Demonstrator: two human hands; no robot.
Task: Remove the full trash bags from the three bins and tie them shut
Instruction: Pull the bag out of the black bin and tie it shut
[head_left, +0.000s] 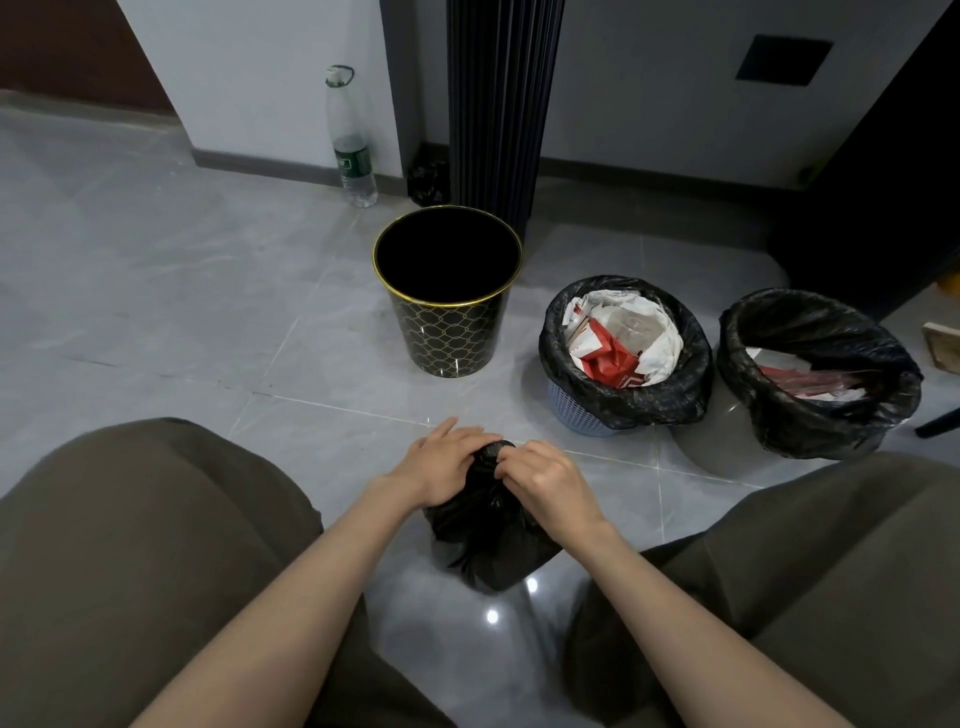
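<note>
Looks out from one wide-angle camera worn on the head, facing forward and steeply down at the floor (182, 312). Sits close above the left hand (439, 467) and right hand (548, 483); reaches the gold-rimmed bin (447, 338) mid-frame and the wall (260, 78) at top.

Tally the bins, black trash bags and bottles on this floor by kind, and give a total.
Bins: 3 (black-and-gold bin, blue bin, grey bin)
Black trash bags: 3 (held bag, gripped by left hand and right hand; blue bin's bag; grey bin's bag)
Bottles: 1 (bottle)
Total: 7
Not counted: dark lump by the wall, too unclear.
</note>
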